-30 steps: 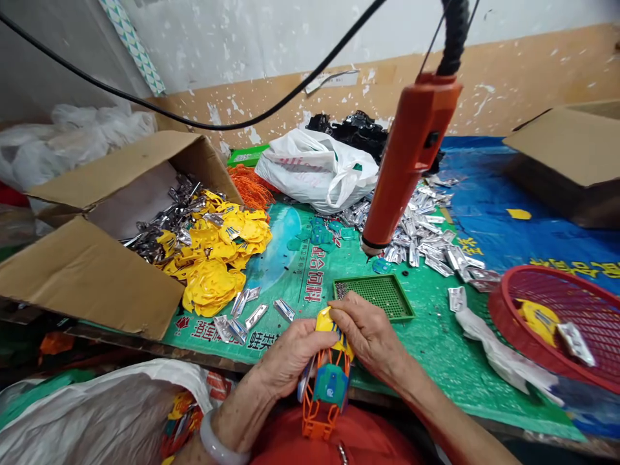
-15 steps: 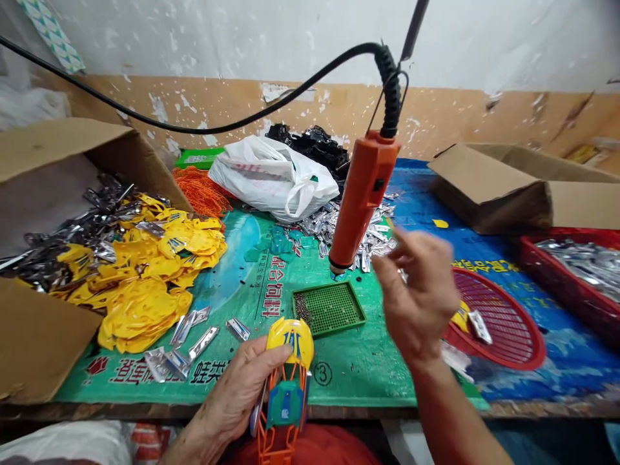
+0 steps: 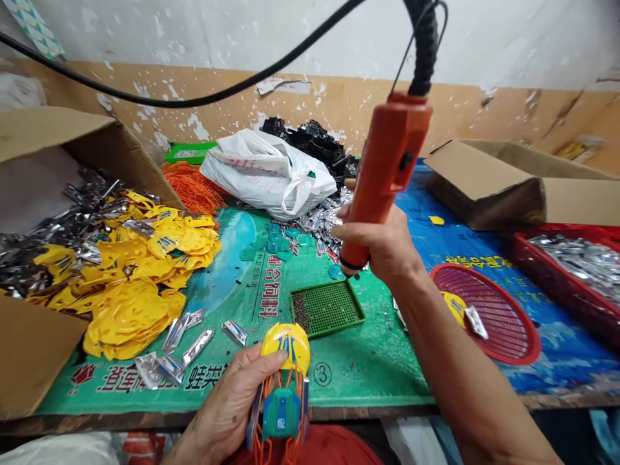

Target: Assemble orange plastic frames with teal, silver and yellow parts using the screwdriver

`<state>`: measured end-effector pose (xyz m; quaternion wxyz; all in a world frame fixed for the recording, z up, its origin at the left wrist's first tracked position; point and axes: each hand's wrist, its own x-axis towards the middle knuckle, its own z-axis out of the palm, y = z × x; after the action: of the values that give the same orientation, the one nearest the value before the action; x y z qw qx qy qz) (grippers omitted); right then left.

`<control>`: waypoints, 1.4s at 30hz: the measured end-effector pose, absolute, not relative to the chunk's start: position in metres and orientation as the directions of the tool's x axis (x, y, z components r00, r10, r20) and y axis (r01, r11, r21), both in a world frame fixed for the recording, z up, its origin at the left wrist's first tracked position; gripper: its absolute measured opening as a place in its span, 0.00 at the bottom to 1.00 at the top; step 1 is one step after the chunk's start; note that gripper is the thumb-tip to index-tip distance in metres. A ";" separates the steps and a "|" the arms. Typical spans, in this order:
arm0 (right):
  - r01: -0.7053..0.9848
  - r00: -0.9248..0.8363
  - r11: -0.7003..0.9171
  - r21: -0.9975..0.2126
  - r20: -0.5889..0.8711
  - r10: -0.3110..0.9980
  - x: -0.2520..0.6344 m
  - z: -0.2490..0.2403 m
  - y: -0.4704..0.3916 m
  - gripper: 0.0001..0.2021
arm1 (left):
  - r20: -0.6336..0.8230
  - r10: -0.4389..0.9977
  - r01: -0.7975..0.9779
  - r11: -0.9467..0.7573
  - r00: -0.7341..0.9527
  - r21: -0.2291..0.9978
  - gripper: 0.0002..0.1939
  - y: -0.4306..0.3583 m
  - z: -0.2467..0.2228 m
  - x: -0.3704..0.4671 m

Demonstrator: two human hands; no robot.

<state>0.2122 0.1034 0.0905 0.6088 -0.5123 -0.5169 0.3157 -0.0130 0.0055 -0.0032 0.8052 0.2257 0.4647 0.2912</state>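
My left hand (image 3: 232, 394) grips a partly built toy vehicle (image 3: 281, 413) at the table's front edge. The toy has a yellow nose piece, orange frame bars, a teal middle block and silver side pieces; my thumb presses on the yellow part. My right hand (image 3: 382, 242) is wrapped round the lower body of an orange electric screwdriver (image 3: 387, 158), which hangs from a black cable. Its tip points down, above a green tray (image 3: 339, 310) with small screws gathered at its left end.
An open carton (image 3: 43, 349) spills yellow shells (image 3: 140, 310) and silver parts on the left. A white plastic bag (image 3: 266, 174) and black parts (image 3: 314, 145) lie at the back. A red basket (image 3: 489, 310), a red crate (image 3: 571, 290) and another carton (image 3: 484, 187) stand on the right.
My right hand has moved from beside the screwdriver onto it and closed round its body. The screwdriver has shifted right and nearer. My left hand still holds the toy.
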 end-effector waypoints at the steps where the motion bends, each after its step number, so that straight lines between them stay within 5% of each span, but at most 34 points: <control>1: 0.187 0.310 0.244 -0.952 0.292 0.905 0.213 0.086 0.097 0.15 | -0.619 0.677 -0.263 0.731 0.399 0.629 0.16 0.006 -0.003 -0.013; 13: 0.293 0.517 0.178 -0.939 0.312 0.797 0.220 0.040 0.083 0.09 | -0.605 0.660 -0.174 0.727 0.445 0.664 0.18 0.003 0.006 -0.013; 42: 0.313 0.512 0.156 -0.937 0.305 0.803 0.223 0.024 0.083 0.11 | -0.690 0.665 -0.215 0.746 0.285 0.630 0.19 0.008 0.002 -0.010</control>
<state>0.2231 0.0831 0.0240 0.6117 -0.6181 -0.4514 0.2003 -0.0102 0.0083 0.0024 0.7723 0.2142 0.5258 0.2848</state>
